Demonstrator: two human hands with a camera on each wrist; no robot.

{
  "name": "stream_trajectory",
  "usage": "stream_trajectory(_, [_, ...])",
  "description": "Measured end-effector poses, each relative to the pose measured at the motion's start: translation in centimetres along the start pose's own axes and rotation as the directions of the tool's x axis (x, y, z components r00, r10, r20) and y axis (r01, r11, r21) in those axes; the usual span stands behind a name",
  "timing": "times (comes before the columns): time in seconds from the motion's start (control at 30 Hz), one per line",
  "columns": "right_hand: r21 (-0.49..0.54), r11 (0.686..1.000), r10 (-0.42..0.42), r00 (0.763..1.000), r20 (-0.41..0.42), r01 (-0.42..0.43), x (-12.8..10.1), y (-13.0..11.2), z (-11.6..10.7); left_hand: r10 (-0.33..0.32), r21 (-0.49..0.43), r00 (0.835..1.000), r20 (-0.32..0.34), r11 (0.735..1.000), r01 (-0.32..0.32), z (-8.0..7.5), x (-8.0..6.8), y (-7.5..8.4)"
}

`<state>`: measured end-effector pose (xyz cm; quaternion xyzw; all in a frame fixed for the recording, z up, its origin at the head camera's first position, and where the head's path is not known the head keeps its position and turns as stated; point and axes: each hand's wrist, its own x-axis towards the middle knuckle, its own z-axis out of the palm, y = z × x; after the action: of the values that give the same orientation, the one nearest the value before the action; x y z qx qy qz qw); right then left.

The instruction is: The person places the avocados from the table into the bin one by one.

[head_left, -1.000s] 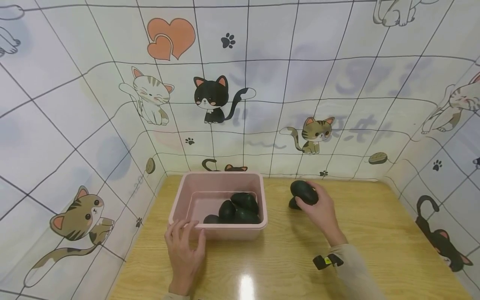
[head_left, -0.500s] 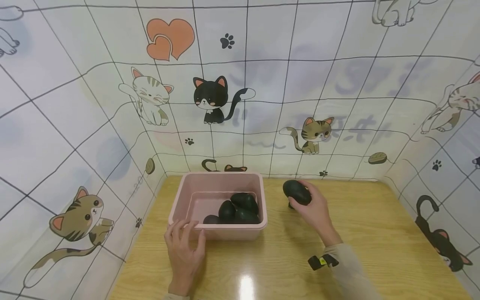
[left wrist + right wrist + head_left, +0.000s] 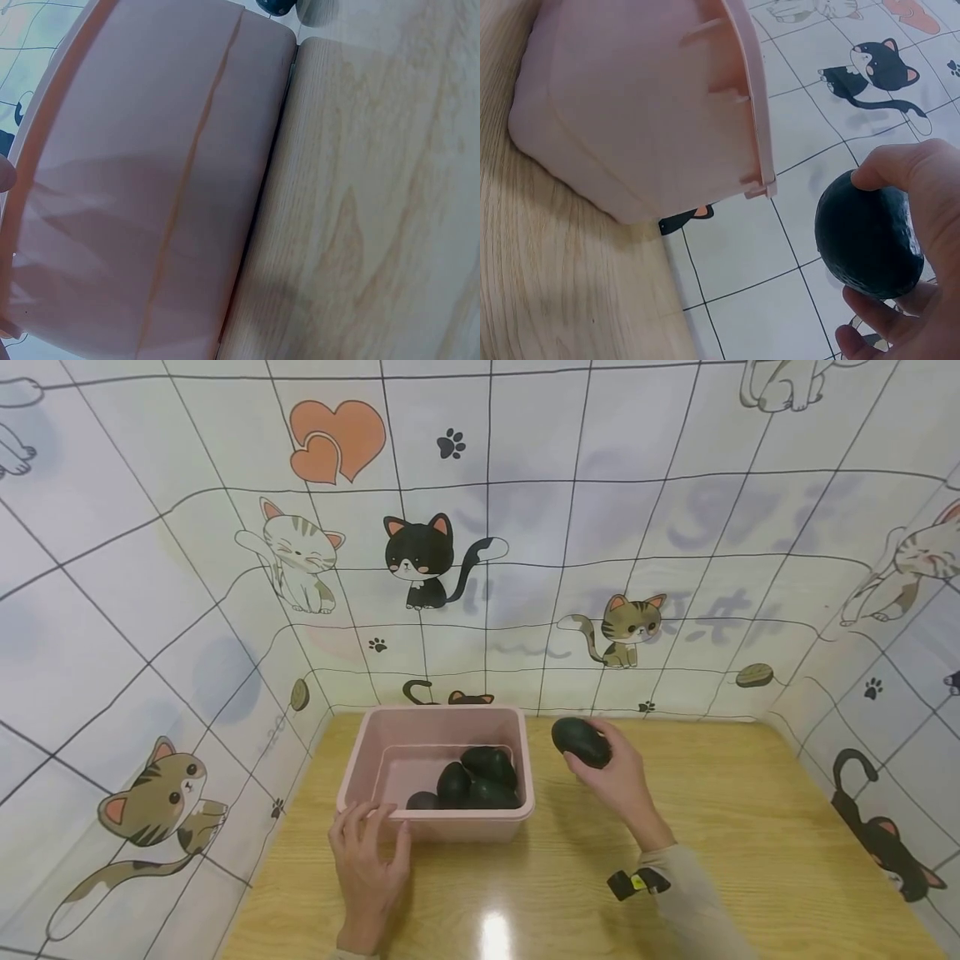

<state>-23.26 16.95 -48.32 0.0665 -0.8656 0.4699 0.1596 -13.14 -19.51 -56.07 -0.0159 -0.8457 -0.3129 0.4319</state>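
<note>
My right hand (image 3: 618, 777) holds a dark green avocado (image 3: 581, 742) above the wooden table, to the right of a pink plastic bin (image 3: 435, 827). In the right wrist view, the thumb lies on one side of the avocado (image 3: 866, 240) and fingertips touch the other. Several more dark avocados (image 3: 487, 777) lie inside the bin, mostly towards its right side. My left hand (image 3: 370, 864) rests at the bin's front left, fingertips on the rim and thumb near the front wall. The left wrist view shows a fingertip (image 3: 6, 174) beside the rim.
The bin stands near the back of the wooden table (image 3: 750, 835). White sheeting (image 3: 525, 527) printed with cats and grid lines walls in the table at the back and both sides. A black strap (image 3: 637, 882) is around my right wrist.
My right hand has moved left towards the bin with the avocado. A dark shape visible under that avocado earlier is now out of sight. My left hand and the bin stay put.
</note>
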Motion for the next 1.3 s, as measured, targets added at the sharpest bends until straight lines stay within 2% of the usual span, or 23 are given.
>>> stream_trajectory(0.5, [0.073, 0.997, -0.04, 0.997, 0.066, 0.035, 0.0, -2.6, 1.5, 0.019, -0.023, 0.999, -0.049, 1.0, -0.02, 0.1, 0.1, 0.3])
stream_trajectory(0.63, [0.06, 0.997, -0.049, 0.995, 0.086, 0.044, 0.2, -3.3, 1.7, 0.022, -0.026, 0.998, -0.06, 0.999, -0.023, 0.1, 0.0, 0.2])
stream_trajectory(0.83, [0.022, 0.996, -0.083, 0.993, 0.084, 0.082, 0.3, -4.1, 2.1, 0.006, -0.014, 0.999, -0.038, 1.0, -0.007, 0.1, 0.0, 0.1])
stream_trajectory(1.3, [0.047, 0.994, -0.1, 0.987, 0.126, 0.095, -0.1, -5.4, 3.5, -0.01, -0.008, 1.0, -0.01, 1.0, 0.01, 0.1, 0.1, 0.1])
